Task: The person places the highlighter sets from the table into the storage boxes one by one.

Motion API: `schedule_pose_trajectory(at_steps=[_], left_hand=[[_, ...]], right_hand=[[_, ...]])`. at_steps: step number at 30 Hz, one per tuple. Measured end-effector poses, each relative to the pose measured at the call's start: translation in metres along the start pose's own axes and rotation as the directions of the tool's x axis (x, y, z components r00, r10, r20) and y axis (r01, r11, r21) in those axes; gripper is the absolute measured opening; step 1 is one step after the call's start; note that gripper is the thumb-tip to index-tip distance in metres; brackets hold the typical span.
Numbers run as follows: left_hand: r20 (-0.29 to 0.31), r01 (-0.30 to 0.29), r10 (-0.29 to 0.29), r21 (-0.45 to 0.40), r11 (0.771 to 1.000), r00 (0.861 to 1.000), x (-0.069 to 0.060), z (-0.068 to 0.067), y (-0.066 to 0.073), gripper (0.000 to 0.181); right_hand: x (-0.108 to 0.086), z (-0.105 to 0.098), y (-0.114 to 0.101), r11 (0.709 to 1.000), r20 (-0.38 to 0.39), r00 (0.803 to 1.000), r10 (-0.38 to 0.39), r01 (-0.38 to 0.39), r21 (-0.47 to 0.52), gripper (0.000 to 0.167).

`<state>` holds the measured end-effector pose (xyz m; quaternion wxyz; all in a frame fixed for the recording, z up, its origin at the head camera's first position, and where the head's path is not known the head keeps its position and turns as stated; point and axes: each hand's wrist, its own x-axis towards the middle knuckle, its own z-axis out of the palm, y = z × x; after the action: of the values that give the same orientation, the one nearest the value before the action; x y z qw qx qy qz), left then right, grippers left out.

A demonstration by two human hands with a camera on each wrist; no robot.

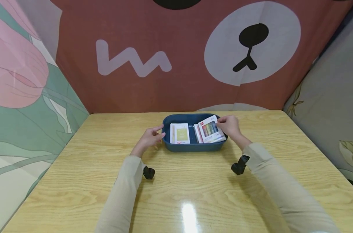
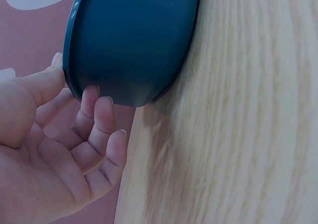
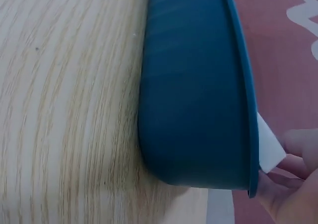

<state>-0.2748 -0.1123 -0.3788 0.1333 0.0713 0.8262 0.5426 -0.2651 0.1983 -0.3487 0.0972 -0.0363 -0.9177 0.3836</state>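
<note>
A dark blue plastic basin [image 1: 194,148] stands on the table. At its left end my left hand [image 1: 150,137] holds the rim, thumb [image 2: 49,77] on the rim and the other fingers bent under it against the outer wall. My right hand [image 1: 230,125] pinches the right edge of a white crayon box [image 1: 210,129] with a picture of coloured sticks. That box lies tilted in the basin's right part, over other thin packs [image 1: 197,132]. On the basin's left side lies a white box with a yellow-green panel [image 1: 181,135].
The basin rests on a wooden table [image 1: 176,181], near its back edge. Behind it hangs a reddish-brown cloth [image 1: 141,90] with a cartoon face. Patterned cloths line the left and right sides. Small black cameras [image 1: 238,165] sit at both wrists.
</note>
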Motion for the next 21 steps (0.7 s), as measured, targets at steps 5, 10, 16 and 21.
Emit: schedule_pose_trajectory(at_steps=[5,10,16,21], left_hand=[[0.004,-0.008,0.008,-0.007,1.000,1.000,-0.001,0.000,0.000,0.048],[0.007,-0.002,0.002,-0.007,1.000,1.000,-0.001,0.000,-0.001,0.049],[-0.002,-0.016,0.016,0.002,1.000,1.000,-0.001,-0.001,-0.001,0.047],[-0.001,-0.013,0.013,-0.004,1.000,1.000,-0.001,-0.001,-0.001,0.048]], right_hand=[[-0.002,0.004,-0.002,0.985,0.045,0.992,-0.118,0.122,-0.119,0.022],[-0.005,0.011,-0.003,0.957,0.077,0.978,-0.193,0.205,-0.205,0.022],[-0.003,0.019,-0.003,0.934,0.125,0.973,-0.197,0.225,-0.278,0.022],[-0.004,0.023,-0.003,0.925,0.151,0.975,-0.162,0.203,-0.322,0.027]])
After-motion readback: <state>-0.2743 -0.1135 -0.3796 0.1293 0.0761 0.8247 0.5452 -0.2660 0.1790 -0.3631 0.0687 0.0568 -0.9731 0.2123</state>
